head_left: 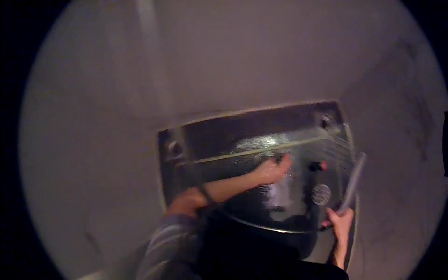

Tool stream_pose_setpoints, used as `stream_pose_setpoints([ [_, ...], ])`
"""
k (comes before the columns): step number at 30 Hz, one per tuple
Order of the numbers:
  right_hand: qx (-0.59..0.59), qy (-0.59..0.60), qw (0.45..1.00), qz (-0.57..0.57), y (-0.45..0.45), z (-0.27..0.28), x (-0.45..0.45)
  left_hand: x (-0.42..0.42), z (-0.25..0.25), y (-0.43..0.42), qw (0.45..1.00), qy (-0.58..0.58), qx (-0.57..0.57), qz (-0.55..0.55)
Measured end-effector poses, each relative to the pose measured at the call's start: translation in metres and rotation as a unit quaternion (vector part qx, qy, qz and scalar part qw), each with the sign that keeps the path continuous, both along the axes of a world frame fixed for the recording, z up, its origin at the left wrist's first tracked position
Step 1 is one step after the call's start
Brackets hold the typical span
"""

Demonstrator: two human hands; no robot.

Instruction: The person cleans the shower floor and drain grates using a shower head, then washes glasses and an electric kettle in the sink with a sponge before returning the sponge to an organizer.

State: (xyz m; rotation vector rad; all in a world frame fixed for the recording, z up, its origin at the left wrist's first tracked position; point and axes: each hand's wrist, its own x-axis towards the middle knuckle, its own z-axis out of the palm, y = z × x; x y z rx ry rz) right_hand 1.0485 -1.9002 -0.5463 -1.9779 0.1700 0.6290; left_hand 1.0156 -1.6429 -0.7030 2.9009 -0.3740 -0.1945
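My left hand is stretched out over the wet dark surface, with its fingers apart and nothing visible in it. Lower right, my right hand is closed around a long grey tube-like handle that points up and to the right. A thin hose curves across the front toward my right hand; where it joins is unclear. Left of the handle lies a round pale disc with a pattern. Between my hands is a small dark and reddish thing, too blurred to name.
Plain grey-brown walls surround the dark surface. Two round metallic fittings sit at its back left and back right. A pale yellowish strip runs across. A blurred pale vertical streak crosses the left side.
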Motion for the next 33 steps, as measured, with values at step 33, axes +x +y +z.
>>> stream_pose_setpoints([
  [33,-0.051,-0.072,0.995,-0.039,0.016,0.003,-0.001,-0.257,-0.096,0.349,0.899,-0.137,-0.005,0.417],
])
